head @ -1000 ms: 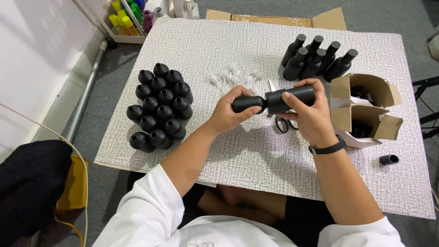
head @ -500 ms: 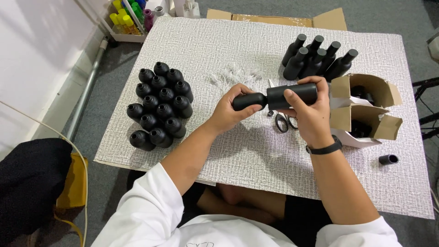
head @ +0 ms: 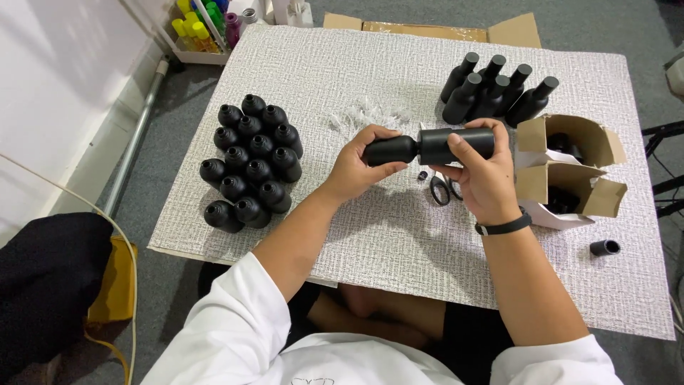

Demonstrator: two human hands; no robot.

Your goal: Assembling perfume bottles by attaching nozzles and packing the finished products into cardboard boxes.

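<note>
Above the white textured mat I hold a matte black bottle sideways in my left hand. My right hand grips the long black cap fitted on the bottle's neck end. A dark band sits on my right wrist. Black scissors lie on the mat just under my hands.
A cluster of several uncapped black bottles stands at the left. Several capped bottles stand at the back right. Two open cardboard boxes sit at the right, with a loose black cap near the front right. Small clear plastic bits are scattered mid-mat.
Both hands stay together on the bottle and cap; they have shifted only slightly, with a small turn of the cap.
</note>
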